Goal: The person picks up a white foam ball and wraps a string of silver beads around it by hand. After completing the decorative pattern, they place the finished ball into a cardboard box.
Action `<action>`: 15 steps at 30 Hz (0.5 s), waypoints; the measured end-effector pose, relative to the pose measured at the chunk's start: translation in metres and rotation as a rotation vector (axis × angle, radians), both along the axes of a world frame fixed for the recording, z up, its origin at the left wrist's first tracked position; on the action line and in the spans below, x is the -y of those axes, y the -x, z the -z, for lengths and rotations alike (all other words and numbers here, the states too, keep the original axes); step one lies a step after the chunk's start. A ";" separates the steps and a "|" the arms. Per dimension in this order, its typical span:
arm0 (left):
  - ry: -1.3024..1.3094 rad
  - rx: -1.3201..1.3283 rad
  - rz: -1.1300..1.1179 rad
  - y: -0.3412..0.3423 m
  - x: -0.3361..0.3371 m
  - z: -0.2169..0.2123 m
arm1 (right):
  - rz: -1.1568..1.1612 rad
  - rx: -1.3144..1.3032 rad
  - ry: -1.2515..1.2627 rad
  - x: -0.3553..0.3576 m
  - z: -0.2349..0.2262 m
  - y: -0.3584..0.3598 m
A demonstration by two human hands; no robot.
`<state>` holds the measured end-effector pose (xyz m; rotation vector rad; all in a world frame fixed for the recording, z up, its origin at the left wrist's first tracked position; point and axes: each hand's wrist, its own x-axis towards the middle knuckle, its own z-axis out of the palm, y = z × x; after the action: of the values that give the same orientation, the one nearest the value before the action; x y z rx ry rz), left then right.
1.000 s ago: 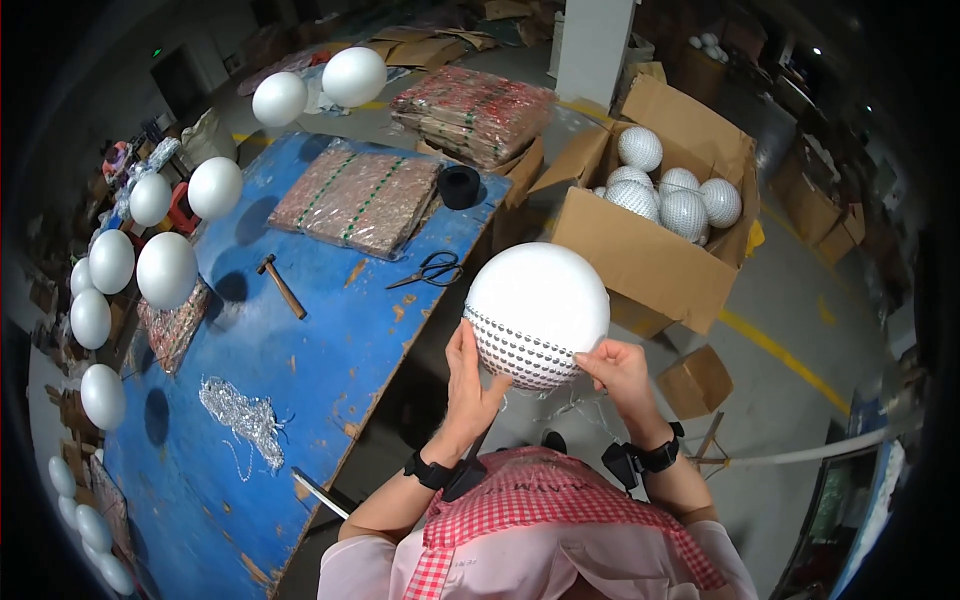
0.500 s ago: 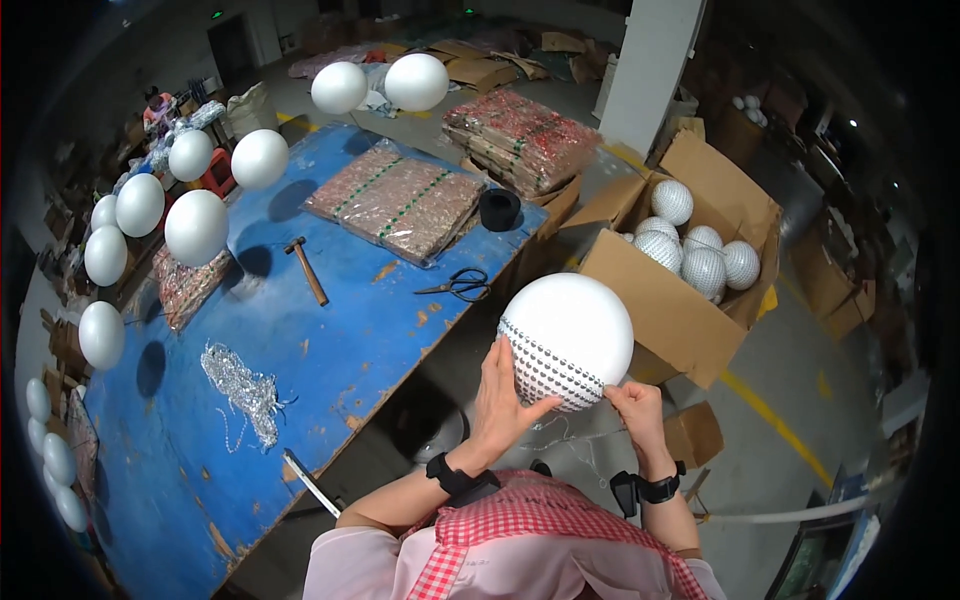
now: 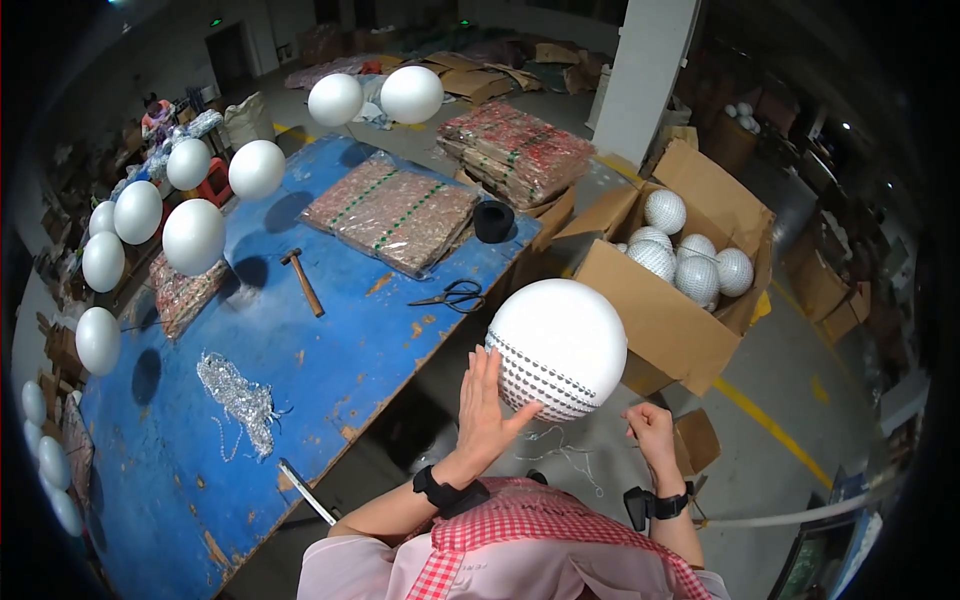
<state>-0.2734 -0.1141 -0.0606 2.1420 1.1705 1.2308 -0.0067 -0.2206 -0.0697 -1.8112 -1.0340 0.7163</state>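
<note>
A large white ball [image 3: 562, 335] is in front of me, its lower part ringed by rows of silver beads [image 3: 540, 382]. My left hand [image 3: 487, 415] lies against its lower left side, fingers stretched and thumb spread along the beaded rows. What carries the ball from below is hidden. Apart from it, to the lower right, is my right hand [image 3: 652, 437] with curled fingers pinched together; whatever they hold is too small to make out. Thin loose strands [image 3: 568, 460] dangle beneath the ball.
The worn blue table [image 3: 330, 370] bears a hammer [image 3: 303, 283], scissors [image 3: 452, 296], a heap of silver bead strings [image 3: 238, 400], a black tape roll [image 3: 494, 221] and wrapped packs [image 3: 390, 212]. Several white balls [image 3: 194, 237] stand at left. A carton [image 3: 650, 310] at right contains beaded balls.
My right hand has come away from the ball's beaded edge, moving right and slightly down. My left hand stays against the ball. The whole view has shifted slightly.
</note>
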 end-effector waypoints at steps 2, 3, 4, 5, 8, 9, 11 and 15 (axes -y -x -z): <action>-0.028 0.007 -0.018 0.002 0.002 -0.002 | -0.025 -0.301 0.120 0.012 -0.009 -0.004; -0.067 0.078 -0.014 0.002 0.002 -0.004 | -0.104 -0.409 0.161 0.016 -0.010 -0.012; -0.106 0.149 -0.010 0.002 0.003 -0.004 | -0.103 -0.416 0.163 0.016 -0.012 -0.012; -0.100 0.142 0.001 0.001 0.003 -0.003 | -0.121 -0.461 0.141 0.017 -0.014 -0.012; -0.231 0.116 0.034 -0.002 0.002 -0.008 | -0.194 -0.531 0.103 0.016 -0.038 -0.008; -0.245 0.123 0.027 -0.003 0.004 -0.013 | -0.236 -0.589 0.087 0.015 -0.048 -0.006; -0.276 0.114 0.008 -0.004 0.007 -0.023 | -0.280 -0.652 0.072 0.012 -0.066 0.002; -0.342 0.136 0.006 -0.014 0.011 -0.035 | -0.180 -0.708 -0.133 0.007 -0.091 0.010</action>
<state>-0.2589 -0.1254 -0.0254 2.2495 0.9512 1.6453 -0.0167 -0.2273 0.0210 -1.2038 -0.7391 1.2493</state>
